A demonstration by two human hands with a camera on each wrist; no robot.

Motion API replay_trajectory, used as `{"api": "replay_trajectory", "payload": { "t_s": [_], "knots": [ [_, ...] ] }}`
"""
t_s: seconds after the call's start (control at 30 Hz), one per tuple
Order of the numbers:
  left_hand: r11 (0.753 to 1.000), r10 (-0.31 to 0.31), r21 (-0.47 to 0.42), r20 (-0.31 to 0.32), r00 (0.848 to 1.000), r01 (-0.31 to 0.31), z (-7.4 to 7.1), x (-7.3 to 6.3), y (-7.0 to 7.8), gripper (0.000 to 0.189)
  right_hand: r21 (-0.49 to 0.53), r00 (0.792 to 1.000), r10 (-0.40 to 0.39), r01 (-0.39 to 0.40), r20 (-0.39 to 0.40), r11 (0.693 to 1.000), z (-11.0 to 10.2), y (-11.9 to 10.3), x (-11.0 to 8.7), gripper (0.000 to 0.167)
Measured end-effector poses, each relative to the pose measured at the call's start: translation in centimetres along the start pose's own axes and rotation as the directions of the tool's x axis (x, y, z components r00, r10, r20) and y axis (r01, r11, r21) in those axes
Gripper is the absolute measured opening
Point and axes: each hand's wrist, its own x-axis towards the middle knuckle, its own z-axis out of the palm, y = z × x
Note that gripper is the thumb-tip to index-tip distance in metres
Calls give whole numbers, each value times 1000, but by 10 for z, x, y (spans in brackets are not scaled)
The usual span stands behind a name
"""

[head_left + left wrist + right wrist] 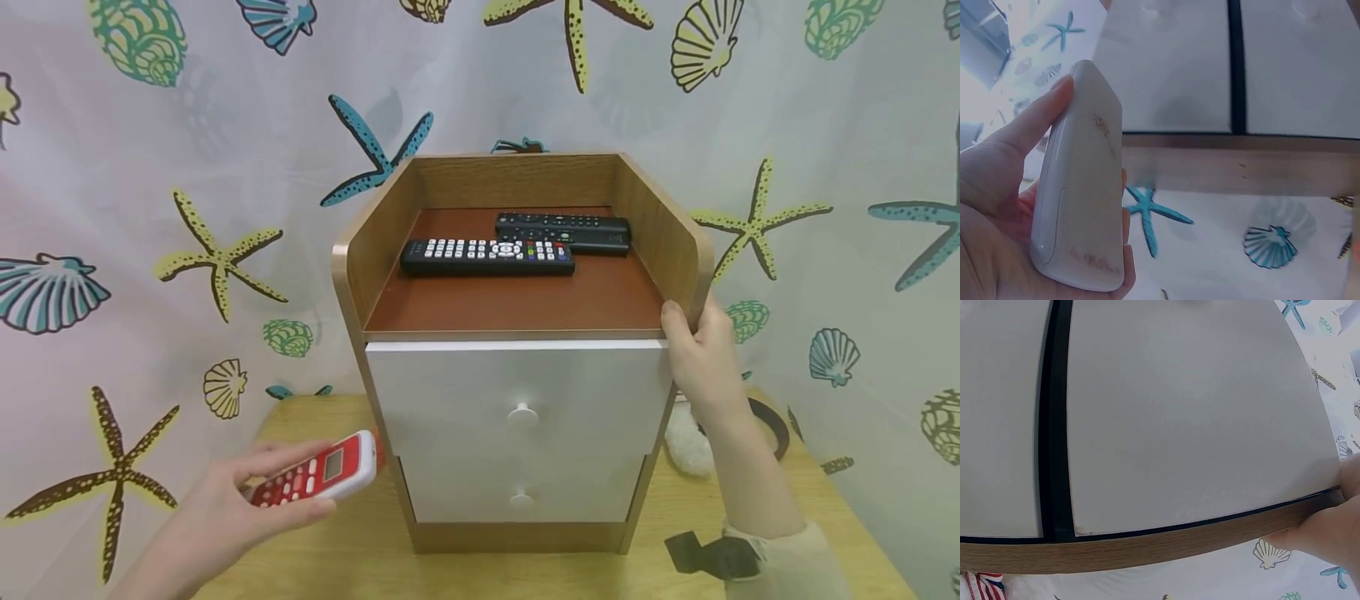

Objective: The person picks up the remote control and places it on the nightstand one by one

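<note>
My left hand (pixel 225 504) holds a red-and-white remote control (pixel 322 473) with a small display, left of the cabinet's front. In the left wrist view its white back (pixel 1088 187) shows, thumb along one side and fingertips at the other. My right hand (pixel 701 358) grips the front edge of the cabinet's right side panel (pixel 667 237), thumb on the inner side. The cabinet has two white drawers, an upper drawer (pixel 450 392) and a lower drawer (pixel 457 492), each with a round knob. Both drawers look closed in the right wrist view.
On the cabinet's brown top (pixel 480 308) lies a black remote with white buttons (pixel 480 267); more black remote (pixel 600 237) shows behind it. A white fluffy thing (pixel 688 442) and a dark curved band (pixel 772 425) sit right of the cabinet on the wooden table (pixel 337 542). A sea-patterned curtain (pixel 247 125) hangs behind.
</note>
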Motion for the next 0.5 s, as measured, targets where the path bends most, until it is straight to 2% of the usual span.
{"api": "replay_trajectory", "payload": {
  "t_s": [0.13,0.33,0.5],
  "knots": [
    [998,68,-15,0,998,-68,-4,-6,21,55,3,1000,2,-2,4,1000,0,-2,-1,43],
    [981,195,3,-24,980,-195,-5,-4,48,53,2,1000,15,-15,7,1000,1,-2,-1,44],
    [973,229,13,1,973,-229,-4,-2,70,53,1,1000,8,-8,8,1000,1,-1,0,45]
  ]
}}
